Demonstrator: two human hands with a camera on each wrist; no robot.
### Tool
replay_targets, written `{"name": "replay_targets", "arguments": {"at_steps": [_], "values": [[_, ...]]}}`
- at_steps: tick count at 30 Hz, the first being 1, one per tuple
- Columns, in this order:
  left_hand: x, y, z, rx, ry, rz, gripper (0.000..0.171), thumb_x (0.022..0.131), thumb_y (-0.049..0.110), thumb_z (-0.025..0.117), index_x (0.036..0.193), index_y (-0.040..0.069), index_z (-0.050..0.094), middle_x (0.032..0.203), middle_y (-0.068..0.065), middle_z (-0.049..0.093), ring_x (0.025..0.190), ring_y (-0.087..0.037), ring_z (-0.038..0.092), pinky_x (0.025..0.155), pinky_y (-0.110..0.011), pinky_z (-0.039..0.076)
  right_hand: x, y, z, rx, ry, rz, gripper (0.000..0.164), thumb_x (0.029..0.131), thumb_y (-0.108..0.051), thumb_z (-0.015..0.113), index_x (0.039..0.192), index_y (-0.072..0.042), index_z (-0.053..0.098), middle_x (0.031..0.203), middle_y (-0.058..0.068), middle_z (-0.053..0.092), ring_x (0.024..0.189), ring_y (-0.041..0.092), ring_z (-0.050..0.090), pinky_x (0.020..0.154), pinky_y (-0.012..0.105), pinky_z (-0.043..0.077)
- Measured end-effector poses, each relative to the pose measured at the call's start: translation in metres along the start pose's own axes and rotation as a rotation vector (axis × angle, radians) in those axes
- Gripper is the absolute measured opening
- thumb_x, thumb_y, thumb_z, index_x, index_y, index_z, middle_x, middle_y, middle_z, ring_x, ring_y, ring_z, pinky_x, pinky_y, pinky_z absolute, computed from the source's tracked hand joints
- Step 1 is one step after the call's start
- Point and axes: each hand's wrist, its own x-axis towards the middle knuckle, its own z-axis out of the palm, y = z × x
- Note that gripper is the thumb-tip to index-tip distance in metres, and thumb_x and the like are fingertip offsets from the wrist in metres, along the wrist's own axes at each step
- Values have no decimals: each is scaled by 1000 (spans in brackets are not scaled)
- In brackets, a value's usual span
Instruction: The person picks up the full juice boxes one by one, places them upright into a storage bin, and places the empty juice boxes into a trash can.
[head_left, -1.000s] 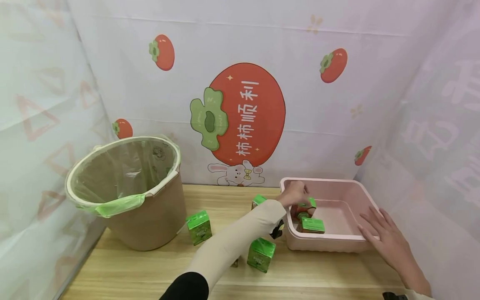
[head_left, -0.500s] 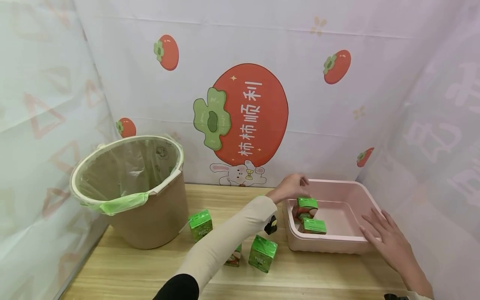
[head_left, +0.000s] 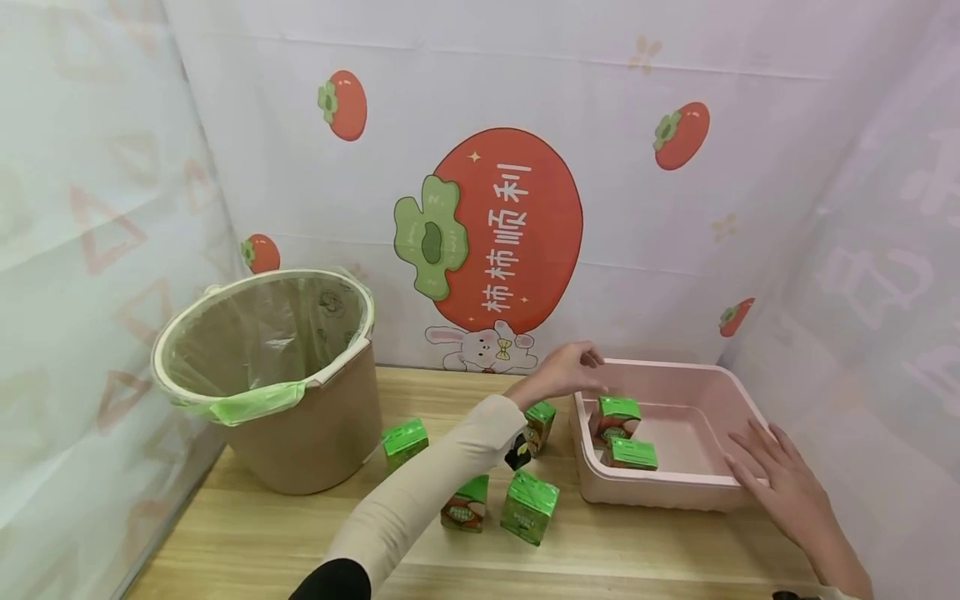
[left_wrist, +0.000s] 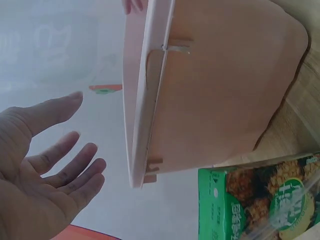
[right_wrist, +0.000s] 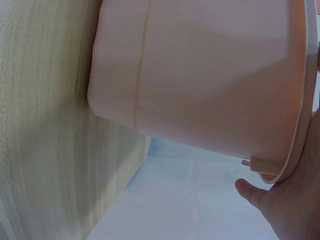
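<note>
My left hand (head_left: 566,371) hovers by the left rim of the pink plastic bin (head_left: 675,479), fingers loosely bent with nothing between them; the left wrist view shows thumb and fingers apart. Inside the bin's left end stand two small green-topped cartons with fruit pictures, one farther back (head_left: 618,417) and one at the front (head_left: 633,454). My right hand (head_left: 776,483) rests on the bin's right rim with spread fingers. Below my left wrist is another carton (head_left: 538,427), its printed side (left_wrist: 270,200) close in the left wrist view.
Several more cartons stand on the wooden table: one left (head_left: 405,442), partly behind my sleeve, one in the middle (head_left: 465,504), and one beside it (head_left: 529,507). A brown bucket (head_left: 307,446) lined with a clear bag stands at the left. Printed cloth walls (head_left: 637,250) enclose the table.
My left hand has let go of the back carton inside the bin, lifted and moved left past the rim. The right hand stays on the rim. The view has shifted slightly.
</note>
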Motion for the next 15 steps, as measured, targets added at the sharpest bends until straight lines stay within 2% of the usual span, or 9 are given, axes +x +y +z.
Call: {"name": "replay_targets", "arguments": {"at_steps": [2, 4, 5, 7, 10, 13, 15], "values": [[-4, -3, -3, 1, 4, 25, 40, 90, 17, 87, 124, 4, 69, 127, -10, 71, 119, -21, 65, 95, -24, 53, -1, -3, -3, 18, -51, 141, 51, 105, -21, 60, 156, -26, 53, 171, 1, 32, 158, 0, 3, 123, 16, 2], [-8, -6, -7, -5, 10, 46, 40, 91, 17, 87, 124, 5, 69, 127, -10, 70, 120, -22, 64, 97, -25, 52, -1, -4, -4, 19, -86, 184, 42, 103, -18, 62, 143, -5, 62, 161, 24, 45, 161, 7, 4, 124, 18, 1], [-10, -8, -9, -10, 14, 52, 40, 91, 17, 87, 124, 5, 69, 127, -11, 70, 121, -24, 64, 98, -26, 52, -2, -6, -5, 26, -105, 218, 39, 102, -17, 63, 136, 2, 63, 156, 32, 46, 161, 9, 3, 123, 17, -1], [-14, -11, -13, -39, 20, 62, 40, 91, 16, 86, 125, 4, 69, 127, -12, 69, 123, -29, 63, 98, -29, 52, -3, -6, -5, 32, -125, 253, 39, 102, -18, 63, 134, 4, 63, 152, 37, 46, 162, 17, 5, 124, 18, -2], [-19, -19, -19, -70, 34, 68, 42, 90, 16, 86, 125, 2, 69, 126, -14, 69, 123, -33, 62, 98, -31, 52, -3, -7, -5, 39, -134, 280, 40, 103, -19, 62, 135, 4, 62, 155, 37, 43, 163, 27, 8, 124, 20, -4], [-23, -27, -22, -80, 51, 71, 42, 90, 15, 86, 125, -1, 68, 123, -13, 69, 119, -29, 63, 100, -33, 52, -3, -7, -6, 44, -135, 292, 41, 103, -19, 62, 136, 4, 61, 156, 36, 42, 162, 31, 10, 125, 22, -4], [-25, -33, -24, -79, 64, 70, 41, 90, 14, 86, 125, -1, 69, 122, -12, 70, 116, -26, 63, 103, -34, 51, -3, -7, -7, 43, -136, 291, 41, 103, -19, 62, 137, 4, 61, 156, 36, 42, 162, 30, 9, 125, 23, -4]]}}
